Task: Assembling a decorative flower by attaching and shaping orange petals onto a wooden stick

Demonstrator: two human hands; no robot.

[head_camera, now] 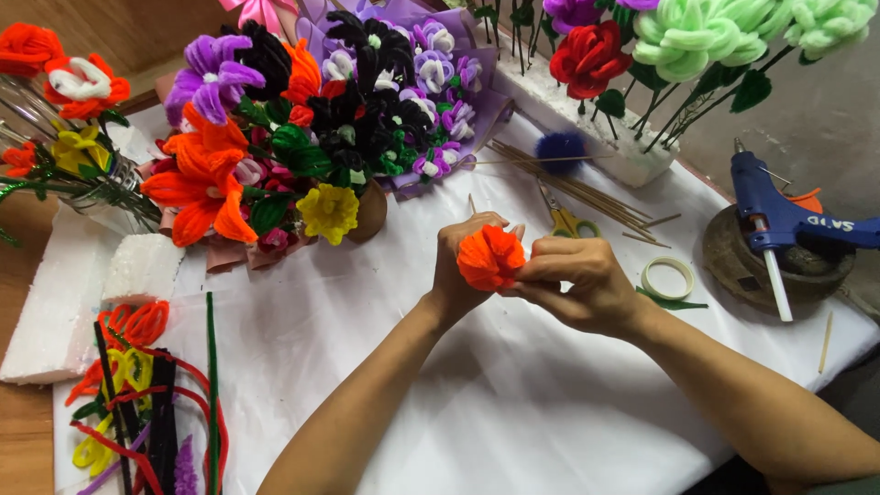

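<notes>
An orange fuzzy pipe-cleaner flower head (pixel 489 257) is held above the white-covered table (pixel 513 403), between both hands. My left hand (pixel 460 261) grips it from the left, fingers curled behind it. My right hand (pixel 577 282) pinches it from the right, fingertips on its petals. Both forearms reach in from the bottom edge.
A bouquet of pipe-cleaner flowers (pixel 302 137) lies at the back left. Loose pipe cleaners (pixel 147 403) are at the front left beside foam blocks (pixel 137 268). Wooden sticks (pixel 587 192), scissors (pixel 564 220), a tape roll (pixel 667 278) and a blue glue gun (pixel 779 220) on a round stand lie to the right. Green and red flowers (pixel 678 37) stand in foam.
</notes>
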